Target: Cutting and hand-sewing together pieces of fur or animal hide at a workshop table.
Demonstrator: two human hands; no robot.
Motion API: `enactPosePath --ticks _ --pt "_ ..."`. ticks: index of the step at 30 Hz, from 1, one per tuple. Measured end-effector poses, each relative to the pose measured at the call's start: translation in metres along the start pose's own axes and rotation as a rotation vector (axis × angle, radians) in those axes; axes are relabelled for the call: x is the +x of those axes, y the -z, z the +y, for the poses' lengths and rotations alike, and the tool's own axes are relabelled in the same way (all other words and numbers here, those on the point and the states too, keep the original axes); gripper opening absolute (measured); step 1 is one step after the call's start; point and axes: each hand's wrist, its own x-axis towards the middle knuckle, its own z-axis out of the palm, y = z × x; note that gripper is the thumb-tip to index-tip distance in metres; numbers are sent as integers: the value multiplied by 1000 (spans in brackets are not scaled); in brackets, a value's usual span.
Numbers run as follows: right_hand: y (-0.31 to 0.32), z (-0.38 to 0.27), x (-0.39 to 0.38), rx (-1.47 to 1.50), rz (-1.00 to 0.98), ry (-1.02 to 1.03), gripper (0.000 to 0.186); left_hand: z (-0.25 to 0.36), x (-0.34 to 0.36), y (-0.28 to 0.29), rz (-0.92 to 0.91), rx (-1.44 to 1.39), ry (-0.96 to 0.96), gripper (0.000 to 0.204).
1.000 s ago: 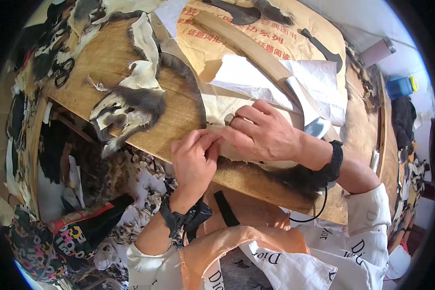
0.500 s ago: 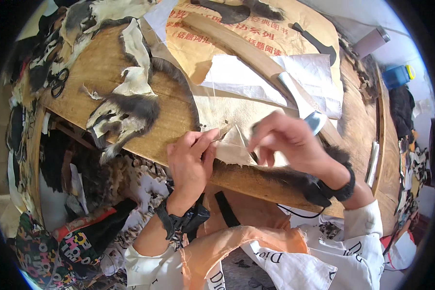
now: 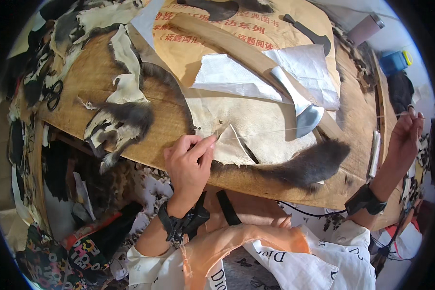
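A fur pelt [image 3: 275,123] lies skin side up near the front edge of the wooden table, its dark fur showing along the rim. A slit with a raised flap runs through the pale skin. At this slit my left hand [image 3: 191,159] is closed, pinching the skin's edge between thumb and fingers. A thin thread [image 3: 275,131] stretches taut from there across the pelt to my right hand [image 3: 408,133], raised at the far right. Its fingers are pinched together on the thread; whether a needle is among them is too small to tell.
A long wooden bar [image 3: 227,46] and a tool with a shiny flared blade [image 3: 309,121] lie across the pelt, beside white sheets [image 3: 237,77]. Fur scraps [image 3: 125,113] and black scissors [image 3: 53,94] are to the left. A blue container [image 3: 395,62] stands at right.
My right hand has moved from close above the pelt out to the far right, drawing the thread out long. My left hand keeps its pinch at the slit.
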Motion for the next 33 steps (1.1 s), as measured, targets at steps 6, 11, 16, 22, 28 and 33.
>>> enactPosePath --ticks 6,11,16,22,28,33 --pt "-88 90 -27 -583 225 -172 35 -10 -4 -2 52 27 -38 20" --pt "-169 143 -42 -1162 -584 -178 14 -8 -4 -2 39 -7 -14 21" --pt "-175 175 -56 -1185 -683 -143 10 -6 -4 -3 40 13 -31 20" --pt "-170 174 -54 -1194 -767 -106 8 -5 -4 1 3 -59 61 19" --pt "-173 123 -57 -946 -804 -353 8 -2 -2 -1 30 -18 7 19" --pt "-185 99 -61 -803 -805 -245 15 -3 -2 0 23 -7 12 19"
